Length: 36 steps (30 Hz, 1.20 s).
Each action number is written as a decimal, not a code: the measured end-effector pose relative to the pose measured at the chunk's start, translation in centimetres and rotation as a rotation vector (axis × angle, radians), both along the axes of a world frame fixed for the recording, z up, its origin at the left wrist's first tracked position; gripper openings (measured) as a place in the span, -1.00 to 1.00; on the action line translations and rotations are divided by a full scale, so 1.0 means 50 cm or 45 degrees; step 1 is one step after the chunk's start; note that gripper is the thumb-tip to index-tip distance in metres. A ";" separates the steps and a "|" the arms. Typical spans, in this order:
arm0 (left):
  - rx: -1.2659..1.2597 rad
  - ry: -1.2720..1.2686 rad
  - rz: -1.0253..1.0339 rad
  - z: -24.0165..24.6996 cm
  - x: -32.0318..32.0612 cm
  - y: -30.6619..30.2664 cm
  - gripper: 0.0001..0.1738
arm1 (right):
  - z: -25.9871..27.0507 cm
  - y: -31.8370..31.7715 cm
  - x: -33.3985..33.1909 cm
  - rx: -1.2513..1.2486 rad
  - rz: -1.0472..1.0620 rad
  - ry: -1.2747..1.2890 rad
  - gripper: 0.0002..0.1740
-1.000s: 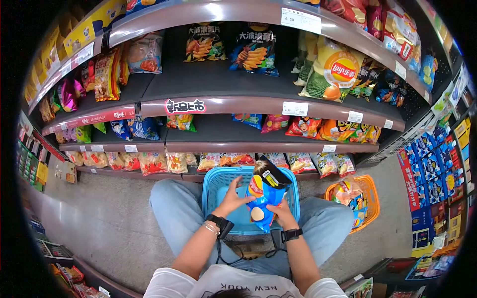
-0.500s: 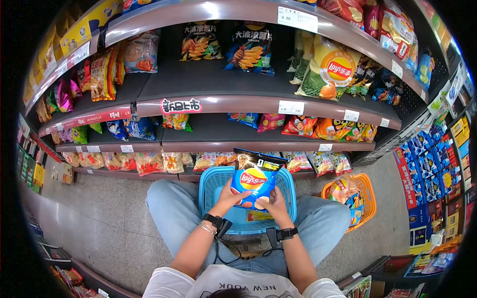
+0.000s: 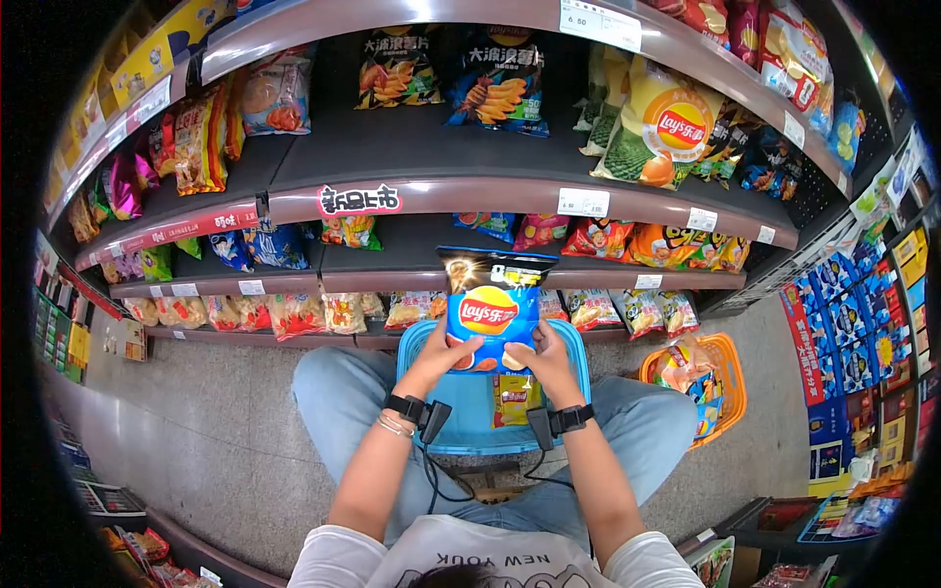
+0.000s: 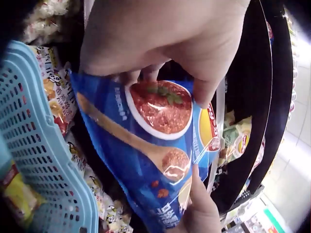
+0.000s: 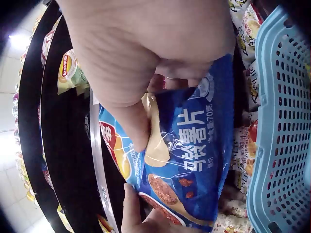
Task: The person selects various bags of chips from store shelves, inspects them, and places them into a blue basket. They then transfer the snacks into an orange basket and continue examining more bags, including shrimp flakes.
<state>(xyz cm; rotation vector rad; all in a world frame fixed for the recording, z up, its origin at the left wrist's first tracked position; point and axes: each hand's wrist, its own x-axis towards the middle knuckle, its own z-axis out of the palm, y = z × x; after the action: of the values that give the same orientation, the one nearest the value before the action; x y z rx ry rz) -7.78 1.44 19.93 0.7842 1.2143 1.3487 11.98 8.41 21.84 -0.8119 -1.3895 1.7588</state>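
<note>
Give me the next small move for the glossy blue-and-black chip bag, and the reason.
I'd probably raise the glossy blue-and-black chip bag slightly toward the wide black shelf: the left hand and right hand grip its lower part, its top shows beyond the light-blue plastic basket's far rim, and that shelf has a bare stretch.

Dark shelves [image 3: 392, 162] above a grey floor [image 3: 216, 412].
Upper centre, the wide shelf bears two black bags [image 3: 497, 83], with a large yellow-green bag [image 3: 652, 147] at upper right; the shelf below [image 3: 402, 235] carries blue bags [image 3: 274, 247] at left and orange bags [image 3: 652, 243] right of centre. An orange basket [image 3: 742, 387] stands on the floor at right.
</note>
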 end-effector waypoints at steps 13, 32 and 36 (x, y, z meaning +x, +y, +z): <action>0.082 0.009 0.059 -0.011 0.052 -0.057 -0.39 | 0.010 -0.061 0.035 -0.067 0.086 -0.062 -0.12; 0.180 0.030 0.023 0.128 0.033 -0.126 -0.47 | 0.119 -0.098 0.001 0.193 0.076 -0.052 -0.07; 0.122 0.072 -0.018 0.111 0.036 -0.135 -0.32 | 0.097 -0.103 0.003 0.125 -0.042 -0.029 -0.30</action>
<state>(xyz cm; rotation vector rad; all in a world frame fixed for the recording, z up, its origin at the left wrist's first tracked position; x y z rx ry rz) -6.00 -5.29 25.49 0.9026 1.1931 1.3889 12.15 3.26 26.70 -0.7988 -1.4575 1.6477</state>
